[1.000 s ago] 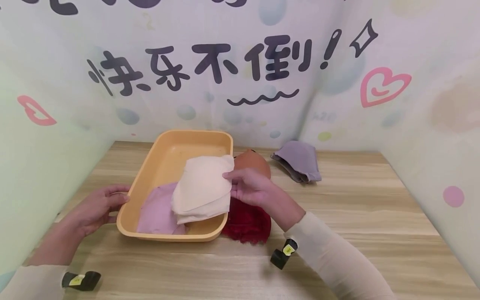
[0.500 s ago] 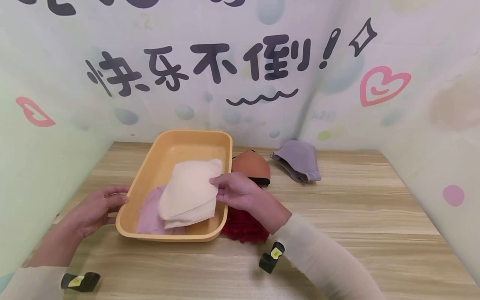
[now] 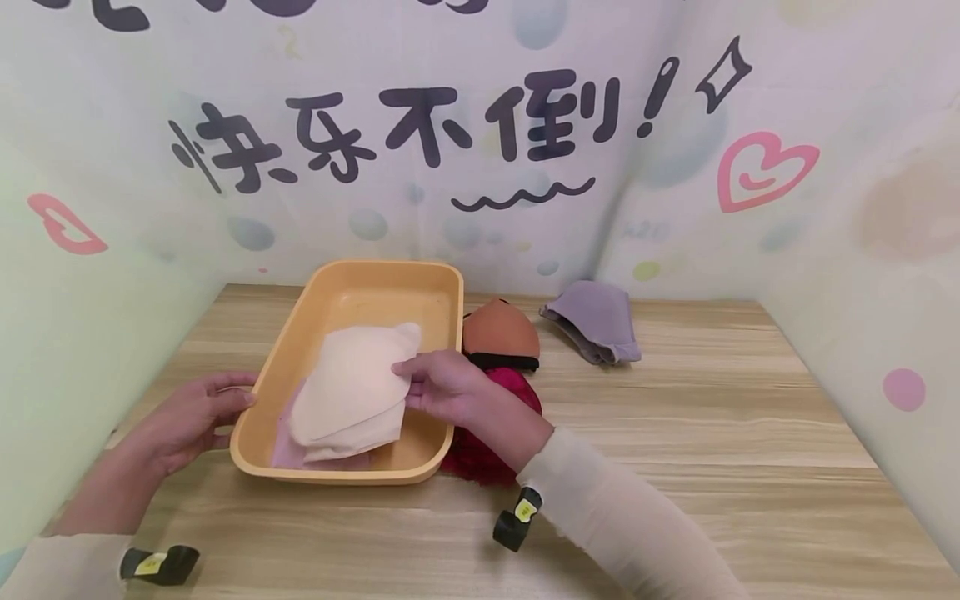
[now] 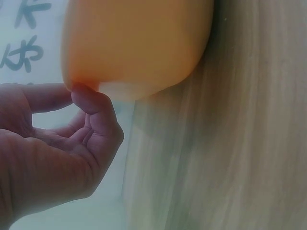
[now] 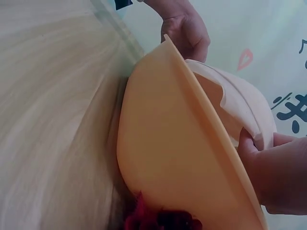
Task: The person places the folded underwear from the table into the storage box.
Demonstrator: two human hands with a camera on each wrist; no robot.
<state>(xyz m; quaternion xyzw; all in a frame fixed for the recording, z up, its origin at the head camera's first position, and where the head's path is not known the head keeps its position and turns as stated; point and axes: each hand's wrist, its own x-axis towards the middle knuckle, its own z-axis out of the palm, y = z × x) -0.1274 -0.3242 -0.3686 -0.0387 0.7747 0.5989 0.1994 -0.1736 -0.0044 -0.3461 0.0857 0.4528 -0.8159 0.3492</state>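
Note:
A cream folded bra (image 3: 348,379) is held over the near part of an orange plastic bin (image 3: 375,300). The right hand (image 3: 450,387) pinches its right edge, thumb on top and fingers beneath; the right wrist view shows the thumb on the layered fabric (image 5: 240,98). Beneath it a lilac folded piece (image 3: 283,450), mostly covered, lies in the bin. At the bin's left side the left hand (image 3: 191,421) grips the rim between thumb and fingers, seen close in the left wrist view, where the thumb (image 4: 93,103) presses the bin wall (image 4: 139,43).
Right of the bin lie a rust-coloured bra (image 3: 501,329) with a black band and a red lacy one (image 3: 476,462), partly behind the right forearm. A grey-purple bra (image 3: 596,317) sits farther back on the wooden table (image 3: 712,433). A printed cloth wall (image 3: 480,242) stands behind.
The right hand has carried the cream bra left and slightly down over the bin, covering more of the lilac piece. The rust-coloured bra shows more fully. The left hand stays at the rim.

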